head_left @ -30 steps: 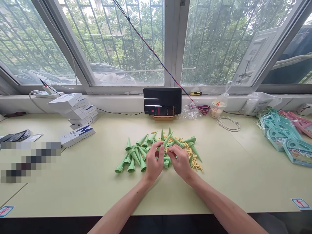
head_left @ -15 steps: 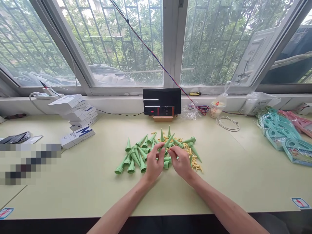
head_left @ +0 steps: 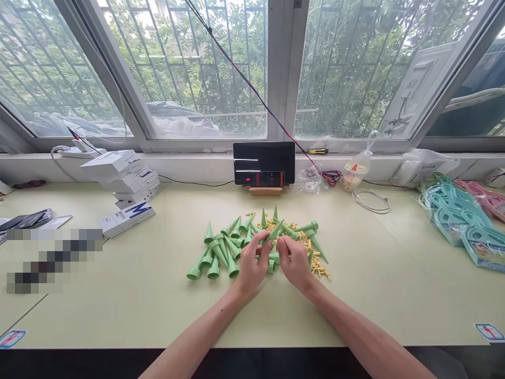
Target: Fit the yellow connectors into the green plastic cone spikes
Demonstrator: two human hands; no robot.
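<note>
A heap of green plastic cone spikes [head_left: 221,250] lies in the middle of the pale table [head_left: 118,300], mixed with several small yellow parts [head_left: 317,268]. My left hand [head_left: 252,263] is closed round one green cone spike [head_left: 273,232] that points up and to the right. My right hand [head_left: 294,260] is right beside it, its fingers pinched at the base of the same spike, over the heap. What the right fingers pinch is too small to make out.
A black tablet with a phone on a wooden stand [head_left: 263,167] stands at the window ledge. White boxes [head_left: 122,176] are stacked at the left. A cup in a bag [head_left: 353,173], a white cable [head_left: 371,200] and teal and pink plastic pieces [head_left: 457,216] lie at the right.
My two hands have drawn closer together on the spike; the right fingers now meet the left hand at its base. The heap has not moved.
</note>
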